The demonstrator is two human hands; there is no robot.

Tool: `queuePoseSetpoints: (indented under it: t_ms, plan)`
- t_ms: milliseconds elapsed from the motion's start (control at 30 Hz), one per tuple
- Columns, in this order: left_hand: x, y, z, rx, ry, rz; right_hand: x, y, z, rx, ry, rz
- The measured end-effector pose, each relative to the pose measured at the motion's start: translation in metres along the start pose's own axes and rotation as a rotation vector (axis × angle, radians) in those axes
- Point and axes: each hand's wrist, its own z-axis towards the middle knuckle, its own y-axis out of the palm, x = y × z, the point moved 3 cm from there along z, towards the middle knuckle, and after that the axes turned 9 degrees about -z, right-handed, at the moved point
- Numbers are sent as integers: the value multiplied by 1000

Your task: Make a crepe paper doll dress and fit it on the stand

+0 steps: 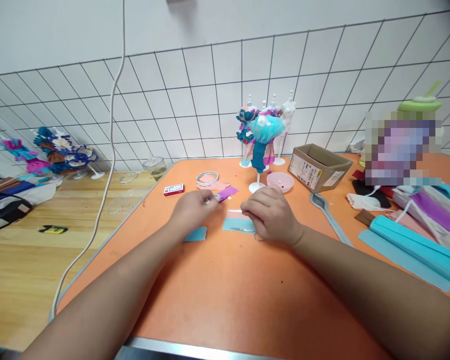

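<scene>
My left hand (193, 209) pinches a small piece of purple crepe paper (228, 192) above the orange table. Just to its right, my right hand (273, 216) is closed, its fingertips pressed together; whatever they hold, if anything, is too small to make out. Below the right hand lies a small pair of scissors (258, 236), partly hidden, on a light blue paper piece (230, 225) with a pink strip along its far side. Another blue paper piece (197, 234) rests under my left wrist. Behind the hands, a white stand wears a turquoise paper dress (266, 129).
A pink bowl (280, 181) and a cardboard box (320, 166) stand behind my right hand. Tape rolls (207, 178) and a small red-and-white box (174, 189) lie at the left. Folded crepe paper (416, 250) covers the right side. A white cable (111, 125) hangs at the left.
</scene>
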Motion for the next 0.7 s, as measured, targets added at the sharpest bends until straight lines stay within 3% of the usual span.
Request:
queuePoseSetpoints:
  t_ms: [67, 167, 200, 333, 433, 467, 567, 700]
  plan:
    - [-17, -9, 12, 35, -47, 60, 16, 3, 2, -88, 171, 135]
    - [-33, -6, 21, -108, -16, 209, 46, 17, -1, -343, 525, 399]
    - [-35, -2, 21, -137, 11, 264, 54, 20, -3, -384, 568, 410]
    - [-29, 12, 13, -101, 32, 347, 75, 26, -8, -495, 627, 430]
    - [-6, 15, 3, 45, 225, 354, 81, 26, -10, -560, 644, 446]
    - [5, 19, -2, 35, 346, 315, 82, 26, -11, -579, 653, 450]
    - [29, 40, -16, -181, 627, 138, 84, 26, -13, -632, 676, 455]
    - [36, 64, -21, -270, 672, 13, 87, 28, -14, -677, 662, 404]
